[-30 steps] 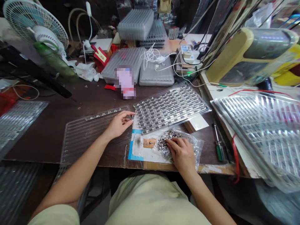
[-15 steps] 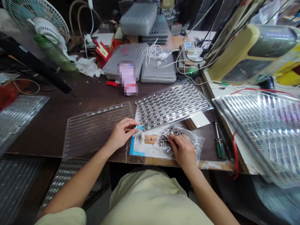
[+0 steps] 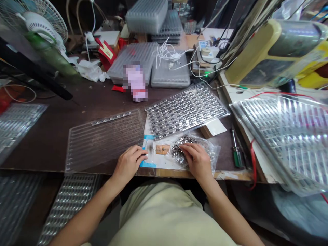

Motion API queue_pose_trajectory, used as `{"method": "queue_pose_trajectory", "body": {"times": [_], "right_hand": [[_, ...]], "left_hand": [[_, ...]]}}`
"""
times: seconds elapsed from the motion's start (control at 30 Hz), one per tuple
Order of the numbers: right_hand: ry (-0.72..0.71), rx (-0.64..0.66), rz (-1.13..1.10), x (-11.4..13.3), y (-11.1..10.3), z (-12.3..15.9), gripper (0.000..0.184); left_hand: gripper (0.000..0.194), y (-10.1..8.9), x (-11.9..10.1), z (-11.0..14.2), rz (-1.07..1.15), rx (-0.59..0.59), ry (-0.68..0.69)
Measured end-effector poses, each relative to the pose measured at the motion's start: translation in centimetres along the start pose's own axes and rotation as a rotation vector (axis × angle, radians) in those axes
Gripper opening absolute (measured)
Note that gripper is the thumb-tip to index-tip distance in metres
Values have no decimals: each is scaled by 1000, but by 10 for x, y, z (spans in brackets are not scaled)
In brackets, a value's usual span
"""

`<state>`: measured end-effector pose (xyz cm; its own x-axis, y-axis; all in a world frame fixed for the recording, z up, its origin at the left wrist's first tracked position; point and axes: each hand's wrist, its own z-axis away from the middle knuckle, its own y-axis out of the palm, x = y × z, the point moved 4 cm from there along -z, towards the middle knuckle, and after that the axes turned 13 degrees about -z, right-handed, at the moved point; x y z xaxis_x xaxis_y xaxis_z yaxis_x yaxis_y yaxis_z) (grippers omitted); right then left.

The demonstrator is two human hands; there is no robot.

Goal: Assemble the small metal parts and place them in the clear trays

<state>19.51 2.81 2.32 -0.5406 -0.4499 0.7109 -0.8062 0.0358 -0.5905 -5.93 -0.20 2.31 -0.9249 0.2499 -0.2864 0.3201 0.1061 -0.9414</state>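
My left hand (image 3: 129,163) pinches a small metal part (image 3: 147,155) at the near edge of the table, just right of a nearly empty clear ribbed tray (image 3: 102,140). My right hand (image 3: 196,158) rests with curled fingers on a heap of small shiny metal parts (image 3: 180,145) lying in a clear plastic bag (image 3: 212,152). Between the hands sits a small brown block (image 3: 163,149) on a white sheet with blue tape. A clear tray filled with rows of parts (image 3: 186,111) lies tilted just beyond.
A green-handled screwdriver (image 3: 236,150) lies right of the bag. Large clear trays (image 3: 284,136) are stacked at the right. A fan (image 3: 38,24), stacked grey trays (image 3: 147,17), white cables and a yellow machine (image 3: 271,51) crowd the back. More trays lie at the left.
My left hand has drawn back from the filled tray's corner toward the table's near edge, carrying the small part. My right hand has stayed on the heap of parts.
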Motion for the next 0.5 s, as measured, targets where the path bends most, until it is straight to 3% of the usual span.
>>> {"method": "queue_pose_trajectory", "body": {"times": [0.3,0.5], "right_hand": [[-3,-18,-13,5,4,0,20],[-10,-33,-29,5,8,0,19]], "left_hand": [[13,20,-27,-33,302,-87,-3],[14,31,-35,-36,307,-90,6]]}}
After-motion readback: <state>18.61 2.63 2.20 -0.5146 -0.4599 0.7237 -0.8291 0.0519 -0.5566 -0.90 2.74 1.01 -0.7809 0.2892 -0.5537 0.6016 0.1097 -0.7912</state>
